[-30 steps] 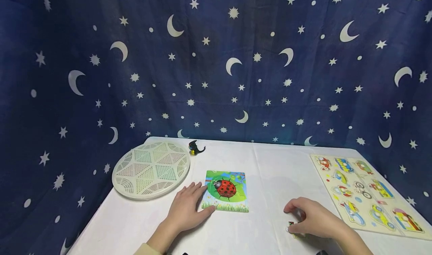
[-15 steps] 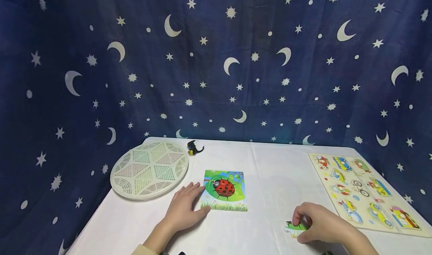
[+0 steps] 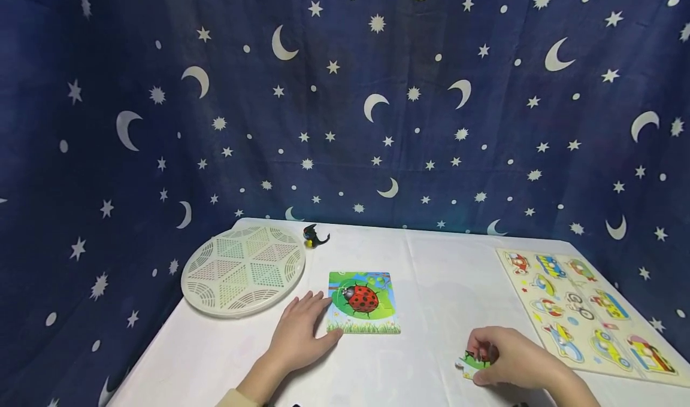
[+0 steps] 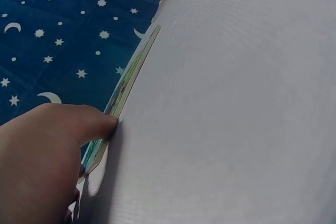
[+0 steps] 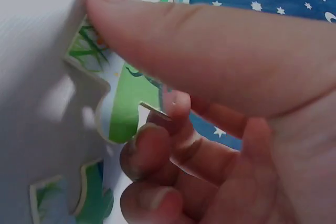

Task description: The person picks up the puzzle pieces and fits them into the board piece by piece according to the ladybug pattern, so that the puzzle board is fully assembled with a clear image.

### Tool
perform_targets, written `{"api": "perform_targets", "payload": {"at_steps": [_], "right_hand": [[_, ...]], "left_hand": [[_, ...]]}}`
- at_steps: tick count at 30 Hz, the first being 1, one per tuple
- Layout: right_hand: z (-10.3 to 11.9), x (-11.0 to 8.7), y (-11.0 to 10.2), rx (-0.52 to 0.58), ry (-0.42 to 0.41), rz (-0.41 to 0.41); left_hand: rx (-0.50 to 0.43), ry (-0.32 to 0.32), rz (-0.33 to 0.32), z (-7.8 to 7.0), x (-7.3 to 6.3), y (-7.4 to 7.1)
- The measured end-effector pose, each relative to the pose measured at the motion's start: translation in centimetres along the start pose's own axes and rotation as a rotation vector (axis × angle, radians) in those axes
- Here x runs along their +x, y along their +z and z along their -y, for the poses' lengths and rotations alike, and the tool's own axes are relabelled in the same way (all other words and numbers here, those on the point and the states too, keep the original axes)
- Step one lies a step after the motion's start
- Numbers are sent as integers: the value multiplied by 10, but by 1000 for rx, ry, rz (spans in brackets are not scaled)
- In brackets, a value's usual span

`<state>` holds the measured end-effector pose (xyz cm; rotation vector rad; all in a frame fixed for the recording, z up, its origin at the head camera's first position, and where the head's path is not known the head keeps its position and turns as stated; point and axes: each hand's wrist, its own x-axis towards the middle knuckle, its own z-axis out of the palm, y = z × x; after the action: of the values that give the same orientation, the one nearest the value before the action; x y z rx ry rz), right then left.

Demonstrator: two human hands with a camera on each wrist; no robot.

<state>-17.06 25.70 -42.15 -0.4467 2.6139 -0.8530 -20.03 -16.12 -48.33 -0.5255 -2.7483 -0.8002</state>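
A square ladybug jigsaw puzzle (image 3: 362, 302) lies on the white table. My left hand (image 3: 303, 332) rests at its left side, fingers spread, with the index fingertip at the left edge and the thumb at the lower left corner. From the left wrist view, the thumb presses the edge of the puzzle (image 4: 129, 83). Farther right, my right hand (image 3: 509, 359) pinches a green and white puzzle piece (image 3: 470, 365) between thumb and fingers. The right wrist view shows this puzzle piece (image 5: 124, 108) with a rounded tab and painted grass, partly covered by the thumb.
In the right wrist view, another puzzle piece (image 5: 50, 200) lies on the table below the hand. A round patterned board (image 3: 242, 272) stands at the left, with a small black toy (image 3: 314, 237) beside it. A vehicle peg puzzle (image 3: 584, 311) lies at the right.
My right hand has closed its fingers on the puzzle piece and shifted slightly right; more of the piece shows now. The left hand has stayed at the ladybug puzzle.
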Motion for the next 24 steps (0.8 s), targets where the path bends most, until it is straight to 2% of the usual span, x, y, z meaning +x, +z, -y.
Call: {"api": "perform_targets", "payload": {"at_steps": [9, 14, 18, 24], "right_hand": [[9, 10, 11, 46, -111, 33], [18, 18, 18, 69, -136, 22], [27, 23, 23, 95, -155, 20], [41, 35, 26, 11, -209, -9]], "left_hand": [[10, -8, 4, 1, 0, 1], [1, -14, 18, 0, 0, 1], [2, -5, 4, -1, 0, 1], [8, 8, -11, -1, 0, 0]]}}
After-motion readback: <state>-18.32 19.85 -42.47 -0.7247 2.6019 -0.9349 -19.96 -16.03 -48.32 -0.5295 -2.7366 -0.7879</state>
